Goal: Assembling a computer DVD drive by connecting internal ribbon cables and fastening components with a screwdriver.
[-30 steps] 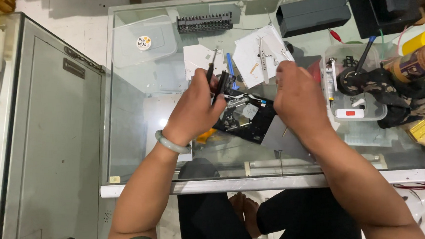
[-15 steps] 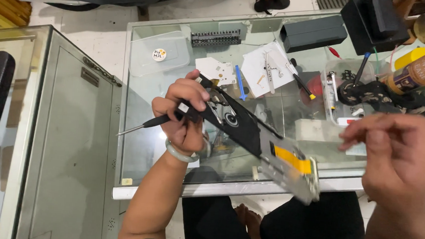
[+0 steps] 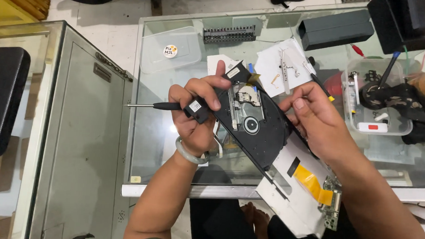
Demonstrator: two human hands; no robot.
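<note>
Over a glass table [image 3: 171, 146] I hold a slim black optical disc drive [image 3: 256, 129], its tray pulled out and its lens and spindle showing. My left hand [image 3: 195, 118] grips the drive's left end together with a small black-handled screwdriver [image 3: 157, 105], whose tip points left. My right hand [image 3: 315, 121] holds the drive's right edge. The drive's pale metal casing [image 3: 291, 198], with an orange flat ribbon cable [image 3: 312, 184], hangs below toward my lap.
On the glass lie white paper with small metal parts [image 3: 284, 65], a black screwdriver-bit holder [image 3: 229, 35], a clear lid [image 3: 170, 53], a black box [image 3: 335, 28] and a clear tub of tools [image 3: 376, 95]. A metal cabinet [image 3: 74, 135] stands left.
The drive has been turned so its tray faces up, and my right hand has come in from the right to grip its edge. The camera has tilted.
</note>
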